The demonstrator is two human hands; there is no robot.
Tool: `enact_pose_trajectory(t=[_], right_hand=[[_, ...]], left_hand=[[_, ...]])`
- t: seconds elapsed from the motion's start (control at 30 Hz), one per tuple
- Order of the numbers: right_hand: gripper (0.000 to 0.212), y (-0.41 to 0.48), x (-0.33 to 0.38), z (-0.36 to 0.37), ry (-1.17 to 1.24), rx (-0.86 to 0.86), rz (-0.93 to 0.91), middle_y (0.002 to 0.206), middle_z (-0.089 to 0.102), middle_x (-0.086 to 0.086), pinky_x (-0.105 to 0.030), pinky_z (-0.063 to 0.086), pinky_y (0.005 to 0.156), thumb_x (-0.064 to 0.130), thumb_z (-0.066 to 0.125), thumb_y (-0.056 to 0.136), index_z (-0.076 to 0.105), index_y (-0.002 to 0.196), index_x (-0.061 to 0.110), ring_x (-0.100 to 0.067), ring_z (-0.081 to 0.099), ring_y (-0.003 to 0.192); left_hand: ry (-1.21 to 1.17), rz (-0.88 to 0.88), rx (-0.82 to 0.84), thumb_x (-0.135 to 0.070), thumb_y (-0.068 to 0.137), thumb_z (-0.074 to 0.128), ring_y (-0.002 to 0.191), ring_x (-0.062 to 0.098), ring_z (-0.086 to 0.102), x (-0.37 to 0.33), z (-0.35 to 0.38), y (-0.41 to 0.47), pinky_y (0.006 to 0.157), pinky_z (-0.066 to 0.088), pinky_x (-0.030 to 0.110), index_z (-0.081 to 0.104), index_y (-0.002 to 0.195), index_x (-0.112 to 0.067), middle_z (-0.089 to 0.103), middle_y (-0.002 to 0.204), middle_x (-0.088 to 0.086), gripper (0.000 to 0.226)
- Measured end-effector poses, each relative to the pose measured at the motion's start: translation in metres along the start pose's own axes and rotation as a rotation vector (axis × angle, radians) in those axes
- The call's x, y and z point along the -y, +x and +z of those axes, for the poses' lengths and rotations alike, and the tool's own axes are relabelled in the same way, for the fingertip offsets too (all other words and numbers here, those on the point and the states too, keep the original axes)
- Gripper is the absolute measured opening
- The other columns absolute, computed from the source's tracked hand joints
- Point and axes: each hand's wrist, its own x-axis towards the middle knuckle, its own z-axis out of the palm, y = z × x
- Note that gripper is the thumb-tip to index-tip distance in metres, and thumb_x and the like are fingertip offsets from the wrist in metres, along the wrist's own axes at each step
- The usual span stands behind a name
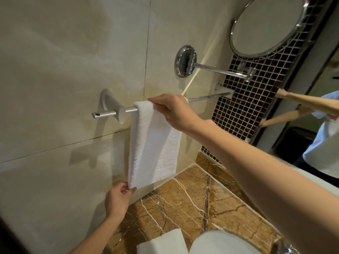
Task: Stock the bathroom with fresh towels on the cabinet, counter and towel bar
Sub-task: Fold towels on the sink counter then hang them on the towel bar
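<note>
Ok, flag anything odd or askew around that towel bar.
The white towel hangs near the left end of the towel bar, not centred. A small dark mark sits on the bar's left tip; chip or hole, cannot tell.

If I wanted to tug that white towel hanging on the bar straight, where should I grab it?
Probably the bottom hem, from below: the towel drapes over the towel bar and hangs free there, where the left hand pinches its lower corner. The right hand holds the fold on top.
</note>
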Motion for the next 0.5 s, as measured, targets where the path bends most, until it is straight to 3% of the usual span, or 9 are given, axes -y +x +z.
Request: enact_pose_trajectory(t=[0.23,0.5], right_hand=[[0.027,-0.003,-0.003,-0.001,0.052,-0.046,0.024,0.114,0.069,-0.011,-0.038,0.045,0.090,0.013,0.054,0.096,0.067,0.119,0.005,-0.028,0.062,0.109],[0.027,-0.008,-0.020,-0.005,0.064,-0.108,0.038,0.117,0.069,-0.012,-0.038,0.044,0.095,0.010,0.056,0.095,0.066,0.118,0.001,-0.027,0.061,0.112]], left_hand=[[0.009,0.033,0.018,-0.023,0.072,0.081,0.067,0.011,0.063,-0.006,0.008,0.005,0.065,0.054,0.034,0.060,0.070,-0.033,0.066,0.070,-0.012,0.023],[0.009,0.049,0.046,-0.025,0.072,0.081,0.068,0.013,0.063,-0.014,0.032,0.016,0.068,0.055,0.038,0.058,0.069,-0.036,0.065,0.068,-0.014,0.026]])
